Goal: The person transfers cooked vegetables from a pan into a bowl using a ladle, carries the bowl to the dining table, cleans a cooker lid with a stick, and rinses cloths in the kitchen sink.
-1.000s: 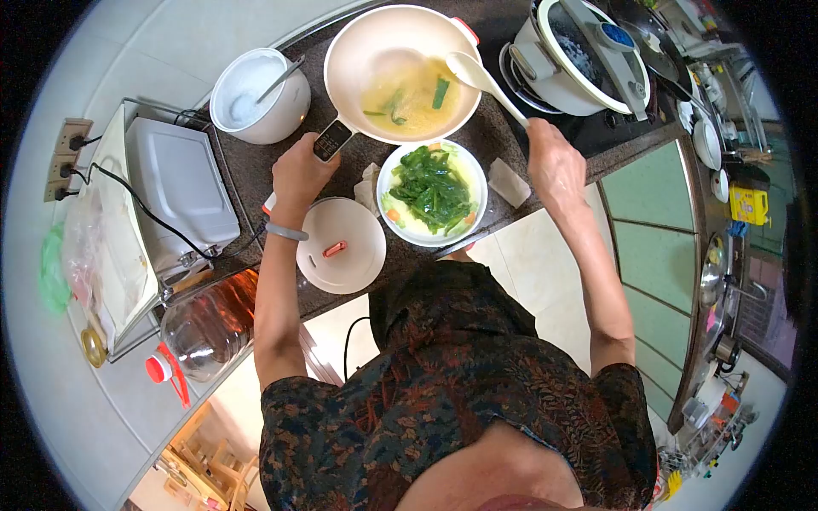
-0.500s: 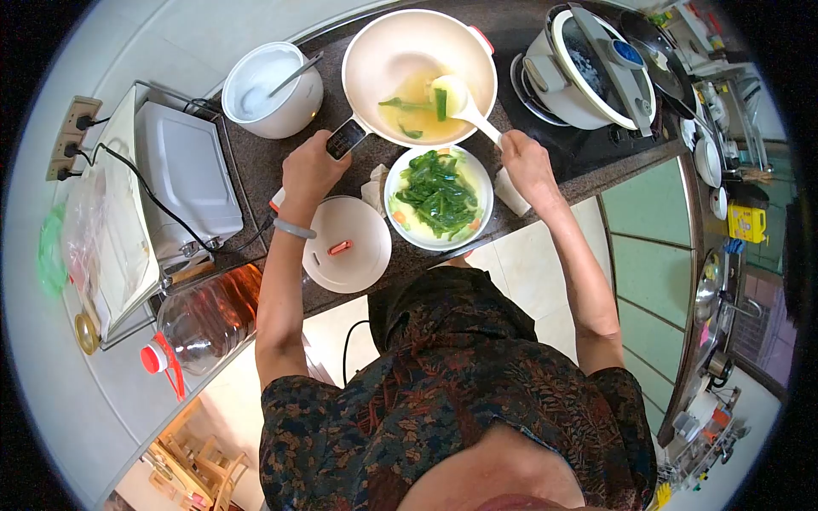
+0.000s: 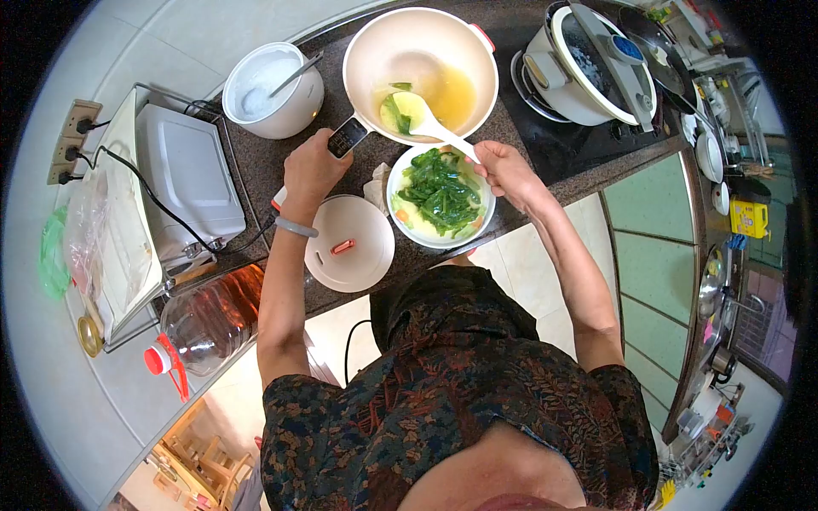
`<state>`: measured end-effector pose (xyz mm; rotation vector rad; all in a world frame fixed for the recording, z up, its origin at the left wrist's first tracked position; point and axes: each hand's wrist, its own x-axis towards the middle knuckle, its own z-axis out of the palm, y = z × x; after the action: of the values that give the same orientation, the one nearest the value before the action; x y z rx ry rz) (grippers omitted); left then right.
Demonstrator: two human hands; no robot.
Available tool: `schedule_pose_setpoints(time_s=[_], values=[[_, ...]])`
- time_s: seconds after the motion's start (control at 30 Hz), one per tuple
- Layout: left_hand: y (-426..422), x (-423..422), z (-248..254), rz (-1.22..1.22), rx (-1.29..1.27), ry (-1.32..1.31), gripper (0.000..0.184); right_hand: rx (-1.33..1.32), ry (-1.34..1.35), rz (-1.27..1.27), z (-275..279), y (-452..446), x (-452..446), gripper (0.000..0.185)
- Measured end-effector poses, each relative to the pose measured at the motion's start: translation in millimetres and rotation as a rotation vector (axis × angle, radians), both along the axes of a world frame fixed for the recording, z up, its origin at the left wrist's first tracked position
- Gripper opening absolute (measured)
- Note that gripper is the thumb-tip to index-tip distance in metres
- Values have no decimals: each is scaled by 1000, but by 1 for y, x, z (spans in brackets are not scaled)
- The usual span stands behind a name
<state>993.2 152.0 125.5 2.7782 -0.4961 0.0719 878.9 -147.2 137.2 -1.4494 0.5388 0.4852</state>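
Note:
My left hand (image 3: pixel 317 169) is closed around the handle of a cream-coloured wok (image 3: pixel 375 55), which stands at the back of the counter with yellowish broth (image 3: pixel 456 89) inside. In my right hand (image 3: pixel 509 170) is the handle of a white ladle (image 3: pixel 434 128). The ladle's bowl sits at the left side of the wok with green leaves (image 3: pixel 395 115) in and beside it. Just below the wok, nearer my body, stands a white bowl (image 3: pixel 398 223) heaped with cooked leafy greens (image 3: pixel 439 192) and some orange pieces.
A round lid (image 3: pixel 349 264) lies left of the bowl. A white pot (image 3: pixel 294 119) with a spoon stands behind my left hand. An open cooker (image 3: pixel 545 64) is on the right by the black hob (image 3: pixel 554 145). A large oil bottle (image 3: pixel 200 332) lies at the left front.
My right hand has moved left and slightly toward me. The ladle's bowl has shifted from the right of the broth to the wok's left side, beside the leaves. My left hand stays on the handle.

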Motion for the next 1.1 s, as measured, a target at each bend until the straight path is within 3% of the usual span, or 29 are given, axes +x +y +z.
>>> schedule_pose_setpoints(time_s=[0.2,0.57,0.9,1.1], values=[[1,1,-3,-19,-9,-30,33,110,-35,30,-5,-6,-10,27],[2,5,-3,14,2,53,35,72,-36,13,17,-27,-40,26],[5,9,-6,3,20,88,40,-83,64,113,32,-57,-91,29],[6,13,-14,8,14,64,37,-177,89,150,6,-73,-116,27]])
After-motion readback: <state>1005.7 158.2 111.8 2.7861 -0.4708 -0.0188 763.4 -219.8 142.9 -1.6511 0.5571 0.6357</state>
